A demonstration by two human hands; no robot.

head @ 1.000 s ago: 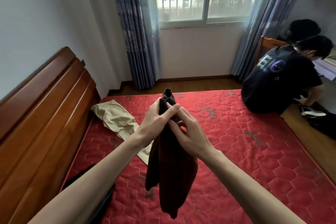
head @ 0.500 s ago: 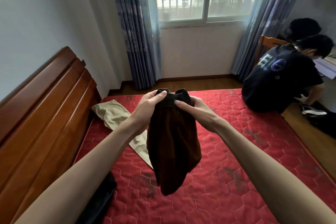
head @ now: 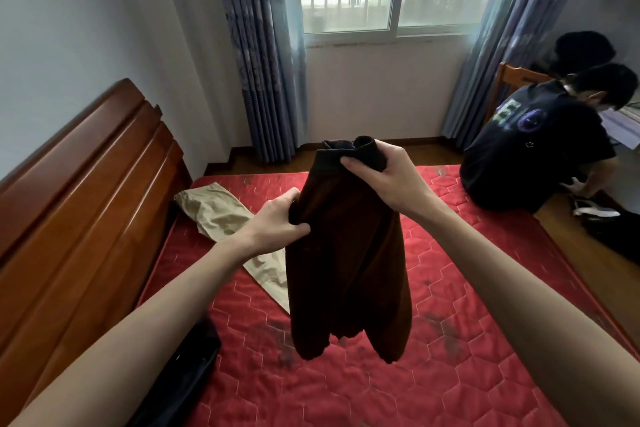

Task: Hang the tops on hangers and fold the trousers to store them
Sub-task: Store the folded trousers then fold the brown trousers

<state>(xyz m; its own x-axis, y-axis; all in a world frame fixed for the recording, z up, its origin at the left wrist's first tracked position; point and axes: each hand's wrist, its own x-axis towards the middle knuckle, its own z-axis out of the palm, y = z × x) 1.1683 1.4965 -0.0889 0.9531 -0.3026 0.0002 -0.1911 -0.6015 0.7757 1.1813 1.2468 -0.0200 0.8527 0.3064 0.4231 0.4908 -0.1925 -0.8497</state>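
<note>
Dark brown trousers hang mid-frame above red mattress. Right hand pinches waistband; left hand clenches side seam. Advice: align legs, lay flat, then fold.

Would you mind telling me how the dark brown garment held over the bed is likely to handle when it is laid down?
Probably floppy: the dark brown garment hangs limp from the right hand and left hand. It looks fairly thick, so likely bulky to fold. Its loose lower ends may well crumple on the red mattress.
</note>
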